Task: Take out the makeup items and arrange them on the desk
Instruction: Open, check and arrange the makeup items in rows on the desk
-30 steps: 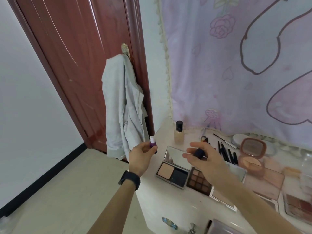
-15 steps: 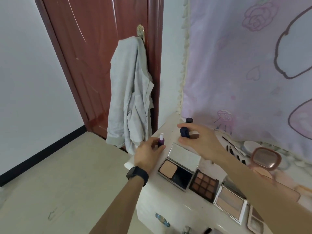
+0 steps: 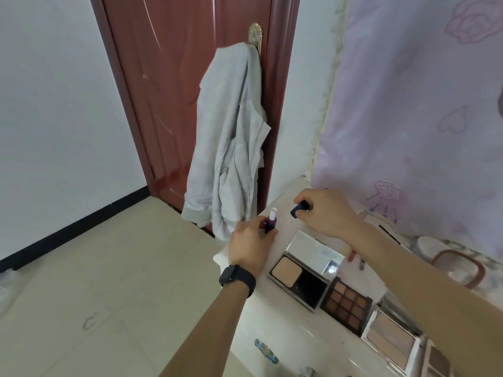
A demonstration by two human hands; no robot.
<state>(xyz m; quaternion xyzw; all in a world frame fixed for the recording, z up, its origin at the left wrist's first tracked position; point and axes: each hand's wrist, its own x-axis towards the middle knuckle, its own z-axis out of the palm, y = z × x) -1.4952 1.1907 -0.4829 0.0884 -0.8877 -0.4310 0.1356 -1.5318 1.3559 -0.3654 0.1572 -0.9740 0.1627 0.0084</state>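
Observation:
My left hand (image 3: 250,242) grips a small purple lipstick tube (image 3: 271,222) with its pale tip up, standing at the far left corner of the white desk (image 3: 283,319). To its right my right hand (image 3: 325,212) pinches the tube's dark blue cap (image 3: 298,208) just above the desk. In front of the hands lie an open powder compact with a mirror (image 3: 304,270), a brown eyeshadow palette (image 3: 347,306) and a beige blush palette (image 3: 392,341).
A pink round compact (image 3: 460,268) and a white jar (image 3: 431,246) sit by the pink curtain (image 3: 422,118) at the back. A grey garment (image 3: 231,142) hangs on the red door (image 3: 177,77) left of the desk. A drawer handle (image 3: 265,349) shows below the desk edge.
Both hands have moved down and left toward the desk's far left corner, the left setting the lipstick tube upright there and the right carrying the cap. The view turned left.

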